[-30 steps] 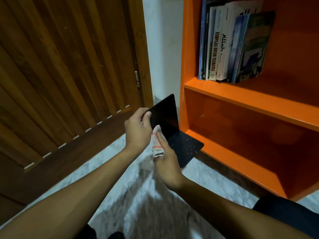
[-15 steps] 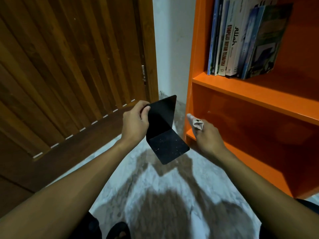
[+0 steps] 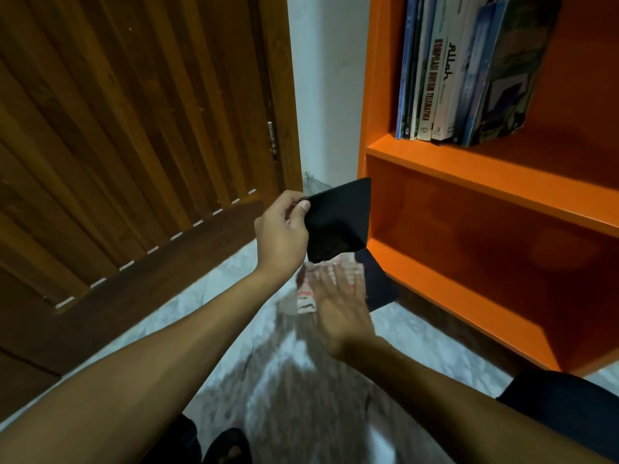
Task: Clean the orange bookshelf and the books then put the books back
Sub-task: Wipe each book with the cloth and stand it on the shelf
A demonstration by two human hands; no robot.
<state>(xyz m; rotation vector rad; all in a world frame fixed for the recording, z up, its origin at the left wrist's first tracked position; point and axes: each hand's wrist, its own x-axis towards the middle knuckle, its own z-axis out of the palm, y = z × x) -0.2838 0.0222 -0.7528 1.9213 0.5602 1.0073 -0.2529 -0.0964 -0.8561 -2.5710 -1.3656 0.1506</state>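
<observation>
The black bookend (image 3: 338, 222), a bent sheet with an upright plate and a flat foot, is held in the air just left of the orange bookshelf (image 3: 469, 182), level with its lower compartment. The left hand (image 3: 281, 236) pinches the plate's left edge between thumb and curled fingers. The right hand (image 3: 338, 309) lies blurred across the foot with its fingers stretched flat, pressing a white-and-red cloth (image 3: 306, 296) against it; much of the foot and the cloth is hidden under that hand. On the shelf above, a row of books (image 3: 469, 72) leans, its tops cut off by the frame. A wooden door (image 3: 134, 145) stands to the left over a marbled floor (image 3: 301, 396).
</observation>
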